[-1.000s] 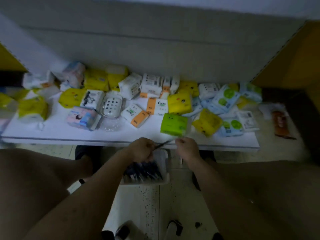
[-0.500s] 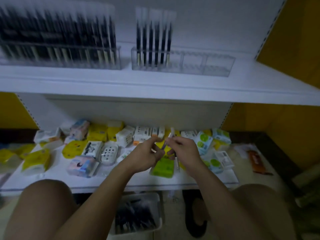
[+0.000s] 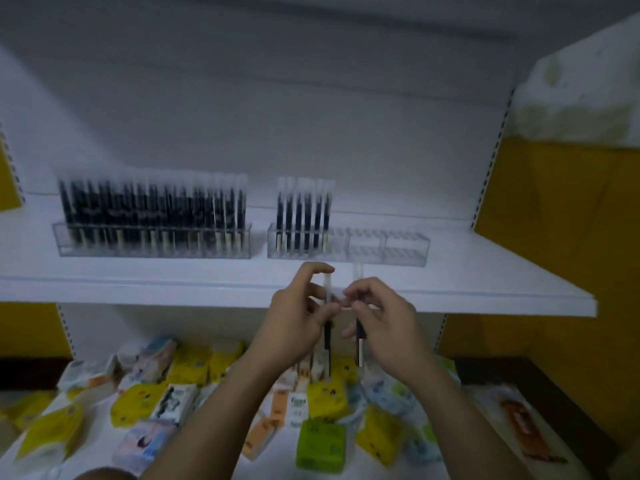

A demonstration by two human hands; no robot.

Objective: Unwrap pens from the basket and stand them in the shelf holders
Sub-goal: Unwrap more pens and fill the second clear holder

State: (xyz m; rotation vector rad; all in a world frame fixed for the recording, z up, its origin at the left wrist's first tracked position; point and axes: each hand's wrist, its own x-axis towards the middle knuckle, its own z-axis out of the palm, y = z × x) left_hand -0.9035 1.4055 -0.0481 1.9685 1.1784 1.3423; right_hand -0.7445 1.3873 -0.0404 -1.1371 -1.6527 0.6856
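My left hand (image 3: 294, 317) grips a black pen (image 3: 327, 337) held upright, its clear cap showing above the fingers. My right hand (image 3: 379, 317) grips a second upright pen (image 3: 360, 344) beside it. Both hands are raised in front of the white upper shelf (image 3: 485, 282), fingertips close together. On that shelf stands a clear holder (image 3: 152, 237) packed with black pens, and to its right a second clear holder (image 3: 388, 244) with several pens at its left end and bare slots on the right. The basket is out of view.
The lower shelf (image 3: 104, 427) carries several tissue packs in yellow, green, white and orange. A yellow side panel (image 3: 554, 237) closes the right side. A brown packet (image 3: 526, 427) lies at the lower right.
My view has tilted up from the basket and lower shelf to the upper shelf. Both hands have risen with the pens to the upper shelf's front edge.
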